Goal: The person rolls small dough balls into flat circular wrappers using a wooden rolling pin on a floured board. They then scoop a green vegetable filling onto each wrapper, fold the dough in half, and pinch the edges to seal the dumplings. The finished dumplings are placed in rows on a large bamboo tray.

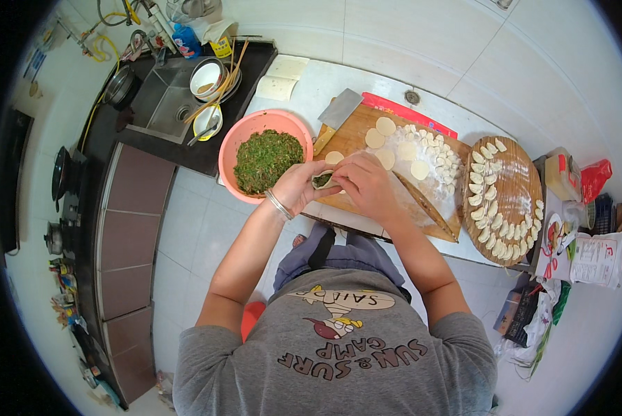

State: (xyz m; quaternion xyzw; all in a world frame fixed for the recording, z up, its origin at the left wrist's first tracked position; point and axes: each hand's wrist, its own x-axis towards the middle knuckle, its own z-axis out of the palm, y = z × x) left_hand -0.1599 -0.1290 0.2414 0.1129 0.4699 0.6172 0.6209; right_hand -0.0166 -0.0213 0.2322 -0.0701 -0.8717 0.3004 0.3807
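Fingers (348, 185) of the left hand (298, 186) cradle a pale, thin dough wrapper (327, 186) holding chopped dark-green filling (321, 179); those of the right hand (371, 184) pinch its rim. It is above the brown wooden board (355, 130), near the round pink plastic bowl (226, 157).

Round pink plastic basin (226, 158). Chopped leafy filling (268, 163): green, brownish flecks. Cupped dough wrapper (327, 184): cream, green centre. Flat round dough discs (386, 125): pale cream. Rectangular wooden board (357, 127): tan, white-dusted. Short-sleeved T-shirt (255, 347): mottled grey, yellow-and-maroon cartoon print.
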